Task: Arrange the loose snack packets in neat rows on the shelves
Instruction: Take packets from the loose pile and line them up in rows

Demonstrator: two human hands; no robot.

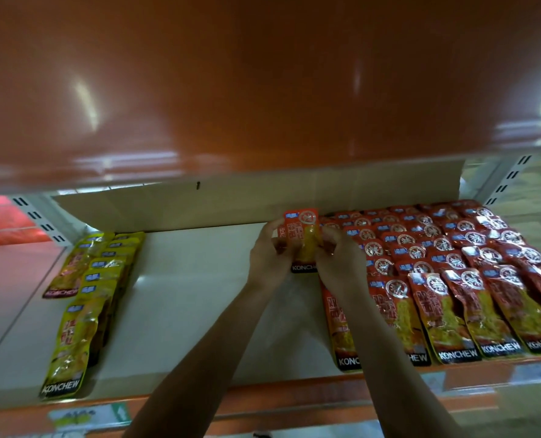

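Nearest to me runs the orange front lip of the shelf (pixel 183 295), with a blurred price strip (pixel 89 417) just below it at the left; two bare forearms reach over that lip and across the white board.

The shelf carries two kinds of stock, well apart. At the left, yellow packets (pixel 82 298) marked KONCHEW lie overlapped in two loose columns running front to back, the frontmost one tilted. At the right, red packets (pixel 452 279) of the same brand lie shingled in several close rows, each overlapping the one behind, and the block runs to the back of the bay. Between the two groups, under the forearms, I see a pale translucent patch too blurred to name.

Farther in, the left hand (pixel 267 257) and the right hand (pixel 338 260) meet at the left edge of the red block; together they hold one red packet (pixel 302 241) upright above the board; the fingers (pixel 277 235) of each hand curl round its side edges, left on left, right on right.

Behind it a cardboard sheet (pixel 231 203) stands along the back; slotted uprights (pixel 41 219) flank it at either end; the glossy orange underside of the upper shelf (pixel 231 90) roofs the bay.
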